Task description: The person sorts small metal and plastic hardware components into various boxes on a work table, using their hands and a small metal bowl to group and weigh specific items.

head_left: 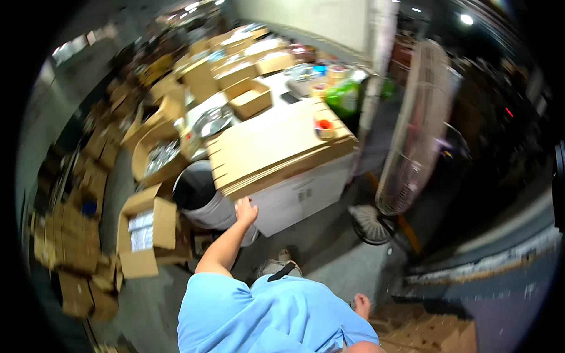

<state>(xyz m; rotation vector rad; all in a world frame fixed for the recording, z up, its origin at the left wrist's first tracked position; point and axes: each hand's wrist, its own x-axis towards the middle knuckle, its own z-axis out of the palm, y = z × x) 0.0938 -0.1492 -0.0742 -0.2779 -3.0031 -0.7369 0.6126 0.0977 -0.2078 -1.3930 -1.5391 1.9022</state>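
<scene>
My left hand (246, 210) reaches forward, its fingers curled, at the near left corner of a stack of flat cardboard sheets (271, 147). Whether it touches the lowest sheet, or has anything inside the curl, I cannot make out. The sheets lie on a white box-like stand (300, 200), and a tape roll (324, 128) with a red core rests on top of them. Low at my right side, my right hand (362, 306) hangs with bent fingers. A small dark spot shows beside it, too blurred to name.
A tall floor fan (412, 129) stands right of the stack. At left are a pale bin (206, 212) with a dark inside and an open carton (141, 232) of white packs. A cluttered table with a small open box (247, 97) lies beyond. Flattened cardboard (429, 332) lies low at right.
</scene>
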